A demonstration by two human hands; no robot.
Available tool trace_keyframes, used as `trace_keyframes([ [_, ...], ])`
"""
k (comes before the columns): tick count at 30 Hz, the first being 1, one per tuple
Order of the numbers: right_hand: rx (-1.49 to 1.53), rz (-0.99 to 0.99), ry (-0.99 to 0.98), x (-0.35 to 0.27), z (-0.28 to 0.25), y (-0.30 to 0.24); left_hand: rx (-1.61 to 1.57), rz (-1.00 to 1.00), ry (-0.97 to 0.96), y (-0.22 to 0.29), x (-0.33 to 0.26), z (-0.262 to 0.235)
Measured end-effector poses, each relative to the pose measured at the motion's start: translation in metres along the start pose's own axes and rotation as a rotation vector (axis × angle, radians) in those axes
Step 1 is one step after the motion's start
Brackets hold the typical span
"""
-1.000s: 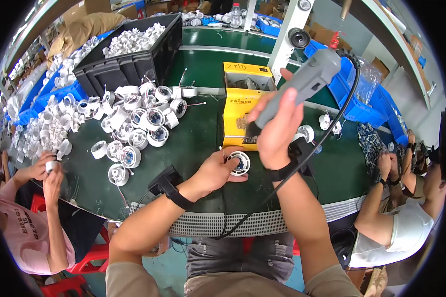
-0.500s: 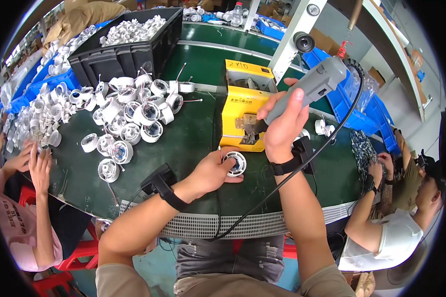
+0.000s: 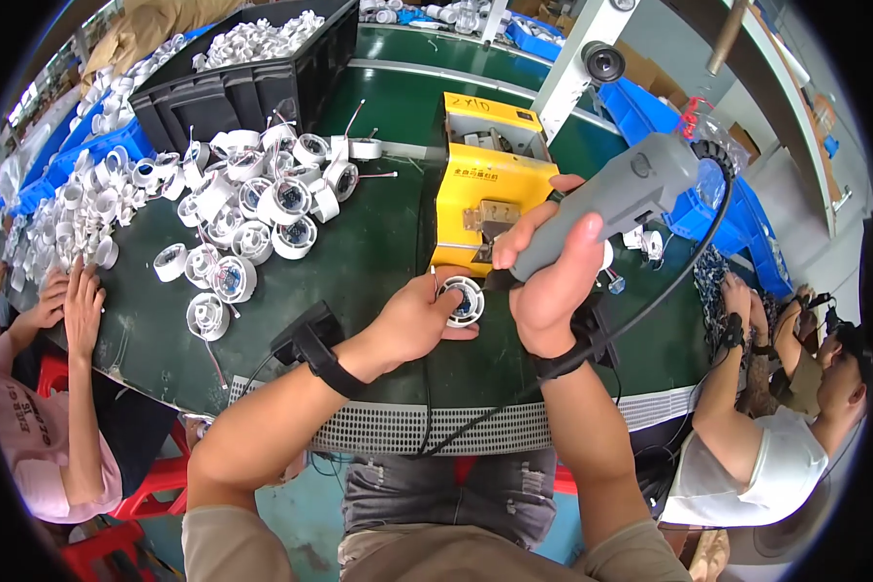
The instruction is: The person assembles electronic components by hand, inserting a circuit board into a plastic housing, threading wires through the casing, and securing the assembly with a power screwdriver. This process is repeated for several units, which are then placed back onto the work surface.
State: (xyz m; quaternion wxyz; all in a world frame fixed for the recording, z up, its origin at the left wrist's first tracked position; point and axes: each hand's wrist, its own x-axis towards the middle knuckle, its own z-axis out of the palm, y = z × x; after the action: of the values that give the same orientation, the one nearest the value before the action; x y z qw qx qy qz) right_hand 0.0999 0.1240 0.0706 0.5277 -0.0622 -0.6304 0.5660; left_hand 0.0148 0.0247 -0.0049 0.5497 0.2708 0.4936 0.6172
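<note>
Since the earlier frame the grey electric screwdriver [image 3: 601,209] has dropped from a raised position toward the bench, tip now right beside the round white housing [image 3: 463,299]; left hand barely shifted. Left hand [image 3: 419,318] lies on the green bench [image 3: 378,252], fingers curled round the housing's near edge, pinning it flat. Right hand [image 3: 550,281] is wrapped tight round the screwdriver grip, tool tilted, body up and to the right, bit end at the housing; can't tell whether the bit touches a screw. Black cable [image 3: 650,301] loops from the tool's rear round the right wrist and down over the bench edge. Yellow machine box [image 3: 485,184] stands just behind the housing. Pile of similar white housings [image 3: 252,204] sits well left on the bench, black crate [image 3: 252,87] of more behind it. Another person's hands [image 3: 73,301] rest on the bench at far left; a second person's arm [image 3: 732,330] works at right.
</note>
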Motion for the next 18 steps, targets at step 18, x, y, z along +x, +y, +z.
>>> trace_keyframes([
  [18,-0.028,-0.192,0.05,0.021,-0.019,-0.009,1.554,1.049,0.031,0.02,-0.013,0.002],
])
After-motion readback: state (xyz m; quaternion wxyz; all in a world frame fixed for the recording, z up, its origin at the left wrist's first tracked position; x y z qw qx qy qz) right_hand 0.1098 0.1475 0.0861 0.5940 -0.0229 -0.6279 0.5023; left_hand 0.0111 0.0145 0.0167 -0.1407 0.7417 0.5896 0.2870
